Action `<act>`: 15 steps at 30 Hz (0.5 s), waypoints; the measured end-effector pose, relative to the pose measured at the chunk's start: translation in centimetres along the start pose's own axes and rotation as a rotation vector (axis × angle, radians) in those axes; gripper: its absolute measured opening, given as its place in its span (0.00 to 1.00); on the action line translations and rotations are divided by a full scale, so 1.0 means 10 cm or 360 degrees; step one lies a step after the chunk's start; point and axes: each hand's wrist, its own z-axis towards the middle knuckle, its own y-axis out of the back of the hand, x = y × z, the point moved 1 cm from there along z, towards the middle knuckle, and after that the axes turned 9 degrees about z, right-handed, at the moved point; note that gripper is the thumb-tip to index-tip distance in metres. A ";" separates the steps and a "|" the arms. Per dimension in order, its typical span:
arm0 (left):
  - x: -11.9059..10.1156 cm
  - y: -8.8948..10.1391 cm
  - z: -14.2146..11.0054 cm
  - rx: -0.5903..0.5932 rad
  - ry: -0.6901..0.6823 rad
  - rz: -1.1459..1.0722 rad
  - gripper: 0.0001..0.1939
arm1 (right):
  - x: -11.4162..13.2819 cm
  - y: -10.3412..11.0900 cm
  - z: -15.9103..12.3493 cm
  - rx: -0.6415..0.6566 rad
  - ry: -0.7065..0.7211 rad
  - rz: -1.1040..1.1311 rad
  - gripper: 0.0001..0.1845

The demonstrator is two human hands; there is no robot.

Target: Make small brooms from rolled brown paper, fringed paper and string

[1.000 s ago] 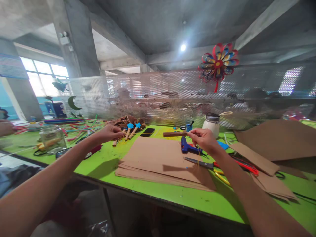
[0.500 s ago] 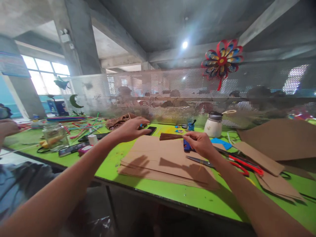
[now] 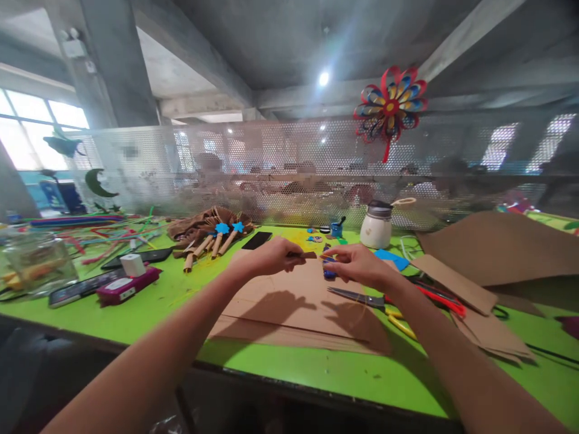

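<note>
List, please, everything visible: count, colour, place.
table: one, green, foreground
cardboard sheets: several, brown, table centre
folded strip: one, brown, above sheets
glue gun: one, blue, centre
scissors: count unclear, red and yellow, right
stars: two, blue, centre left
flat devices: three, dark, left
coloured strips: many, mixed, left
power strip: one, magenta, left
glass jar: one, clear, left
lidded jar: one, white, back right
flower: one, multicoloured, upper right
left hand: one, holding folded strip
right hand: one, centre right

The dim ceiling (image 3: 280, 42) is broken by a glaring lamp (image 3: 324, 79), flared into a bluish streak. Beyond the tabletop's (image 3: 298, 364) far edge, at left, windows (image 3: 38, 141) are washed out. Shadows are cast from both hands (image 3: 274, 256) toward the near edge. Forearms (image 3: 181, 328) are stretched by wide-angle distortion; the perforated screen (image 3: 262, 147) is hazed.
</note>
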 end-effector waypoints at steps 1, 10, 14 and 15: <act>0.04 -0.02 0.00 0.0002 0.0015 -0.0041 0.09 | -0.01 0.05 -0.01 0.0044 -0.0024 0.0008 0.20; 0.12 -0.28 -0.02 -0.0051 0.0059 -0.0120 0.10 | -0.13 0.26 0.03 -0.0160 -0.0004 -0.0190 0.13; 0.15 -0.35 -0.01 0.0000 0.0103 -0.0065 0.12 | -0.09 0.22 0.06 -0.0539 0.0173 -0.0476 0.10; 0.17 -0.37 -0.01 -0.0011 0.0110 -0.0063 0.12 | -0.08 0.18 0.06 -0.0486 0.0172 -0.0500 0.10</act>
